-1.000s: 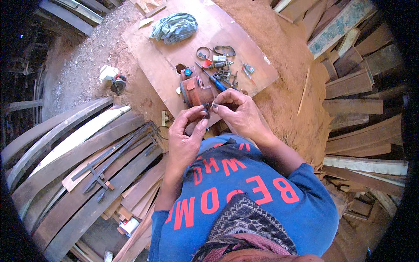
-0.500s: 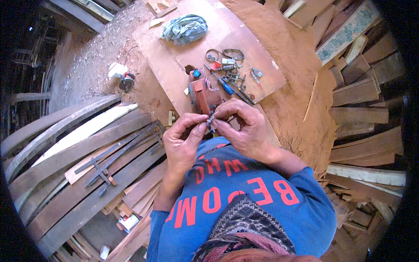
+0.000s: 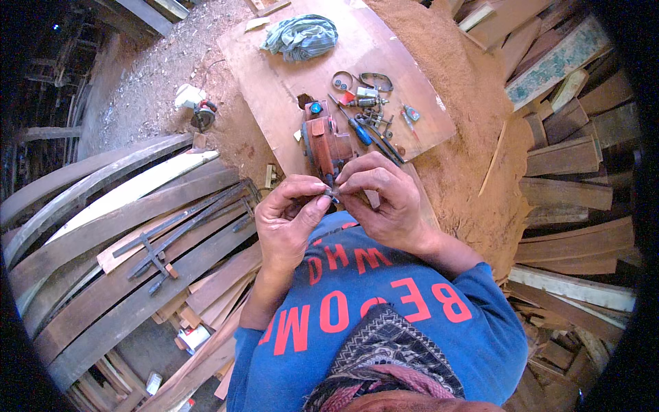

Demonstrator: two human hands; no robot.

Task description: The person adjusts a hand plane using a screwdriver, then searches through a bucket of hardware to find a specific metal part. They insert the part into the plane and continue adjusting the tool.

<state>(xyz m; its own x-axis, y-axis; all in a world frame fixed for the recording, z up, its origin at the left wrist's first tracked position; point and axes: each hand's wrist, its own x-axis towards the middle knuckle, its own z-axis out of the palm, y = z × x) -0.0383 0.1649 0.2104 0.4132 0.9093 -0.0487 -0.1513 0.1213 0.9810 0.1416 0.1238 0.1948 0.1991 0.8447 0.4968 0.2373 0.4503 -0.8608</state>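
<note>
My left hand (image 3: 287,216) and my right hand (image 3: 384,202) meet in front of my chest, thumbs and fingers pinched. Between their fingertips is a small metal part (image 3: 332,195), mostly hidden, so its exact kind cannot be made out. Just beyond the hands lies a worn reddish power tool body (image 3: 321,137) on a plywood board (image 3: 268,89). To its right are a blue-handled screwdriver (image 3: 360,132), a cylindrical metal tool part (image 3: 366,99) and several small dark metal parts (image 3: 374,122).
A bundled grey-green cloth (image 3: 300,37) lies toward the board's far end. Two ring-shaped pieces, one a dark band (image 3: 376,82), rest nearby. On the left are a white-bodied grinder (image 3: 195,104) and clamps (image 3: 154,257) on stacked planks (image 3: 123,302). Sawdust (image 3: 473,137) and timber offcuts (image 3: 563,158) lie right.
The view has shifted slightly, so the board and tools appear a little higher and farther right. Both hands keep their pinch on the small part, with the fingers slightly rearranged.
</note>
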